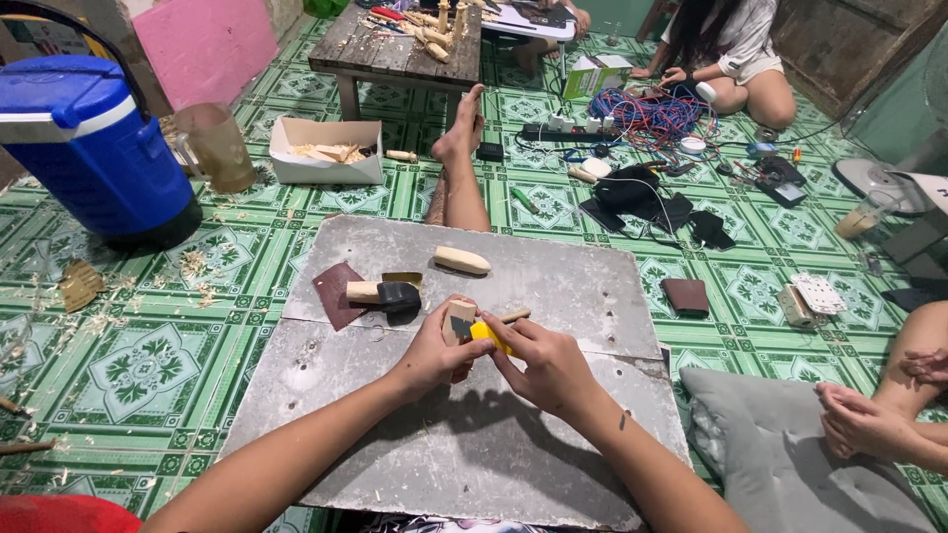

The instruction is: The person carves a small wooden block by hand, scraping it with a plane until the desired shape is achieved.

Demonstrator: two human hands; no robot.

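left hand [434,353] clamped on small wood block [460,318] | right hand [546,367] gripping yellow-handled knife [490,336], blade on block | both over grey board [474,434]

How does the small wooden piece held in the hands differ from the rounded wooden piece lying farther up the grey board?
The small pale wooden block is gripped in the left hand, raised off the grey board; the long rounded wooden piece lies flat and untouched. The block looks squarish with flat faces; the other is smooth and oval. The right hand holds a yellow-handled tool against the block only. Both are pale, bare wood.
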